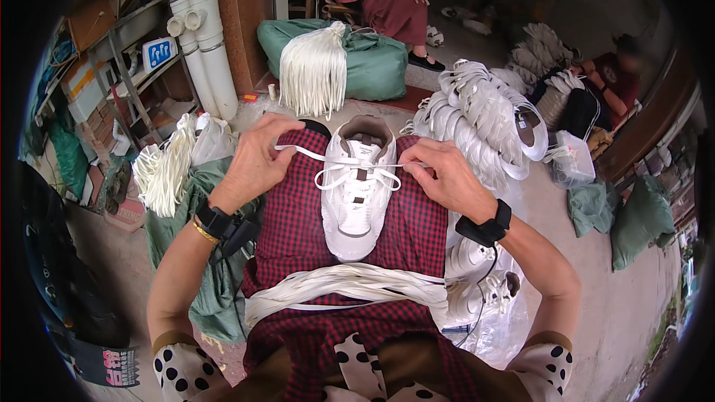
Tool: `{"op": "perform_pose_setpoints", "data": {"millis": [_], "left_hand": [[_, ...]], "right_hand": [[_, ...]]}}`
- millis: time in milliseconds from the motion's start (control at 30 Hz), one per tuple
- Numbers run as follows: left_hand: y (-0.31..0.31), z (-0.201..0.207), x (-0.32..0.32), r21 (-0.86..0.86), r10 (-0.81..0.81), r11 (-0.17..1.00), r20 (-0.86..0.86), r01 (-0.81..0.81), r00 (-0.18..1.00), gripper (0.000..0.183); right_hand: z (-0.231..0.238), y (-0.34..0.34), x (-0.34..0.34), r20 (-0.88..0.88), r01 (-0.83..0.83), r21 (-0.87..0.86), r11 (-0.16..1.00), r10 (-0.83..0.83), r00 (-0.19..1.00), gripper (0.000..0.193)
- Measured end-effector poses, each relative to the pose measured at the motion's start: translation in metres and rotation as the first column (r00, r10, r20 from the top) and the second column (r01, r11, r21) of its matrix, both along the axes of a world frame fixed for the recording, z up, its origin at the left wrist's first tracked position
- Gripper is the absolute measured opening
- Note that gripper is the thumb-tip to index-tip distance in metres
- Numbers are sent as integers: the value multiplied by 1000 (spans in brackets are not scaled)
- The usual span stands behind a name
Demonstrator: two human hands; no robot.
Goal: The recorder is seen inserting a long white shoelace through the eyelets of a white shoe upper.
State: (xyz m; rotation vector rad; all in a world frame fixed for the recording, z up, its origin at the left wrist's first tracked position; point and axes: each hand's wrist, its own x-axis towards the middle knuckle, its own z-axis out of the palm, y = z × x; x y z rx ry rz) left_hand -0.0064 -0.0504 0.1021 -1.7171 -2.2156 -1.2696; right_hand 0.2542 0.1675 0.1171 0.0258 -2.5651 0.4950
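Observation:
A white sneaker rests upright on my lap, its toe toward me, on a red-and-black checked apron. White shoelace crosses its upper eyelets, with loops spread to both sides. At the shoe's left, my left hand pinches one lace end between thumb and fingers. To the right, my right hand pinches the other end, and the lace runs taut between them. A bundle of loose white laces lies across my lap, nearer my body.
Bunches of white laces hang over a green sack ahead and a green bag at left. Many strung white shoes are piled at right, more by my right thigh. Two people sit farther off. White pipes stand at left.

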Motion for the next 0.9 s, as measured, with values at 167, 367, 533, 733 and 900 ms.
{"op": "perform_pose_setpoints", "data": {"millis": [167,367,533,733,900], "left_hand": [[23,-9,36,85,-263,963,112,254,958,26],[17,-19,28,6,-226,974,-42,226,973,16],[15,-23,17,79,-215,968,-220,237,951,11],[4,-11,12,130,-84,982,-348,137,934,13],[-25,-8,-15,67,-6,997,-337,30,941,14]], "right_hand": [[12,-18,0,-4,-17,-42,999,17,1000,8],[4,6,4,-60,114,228,967,-103,993,9],[-9,17,7,-89,145,239,960,-127,988,9],[-21,32,19,-110,129,282,951,-102,989,10],[-17,38,44,-7,194,248,949,-198,980,10]]}}
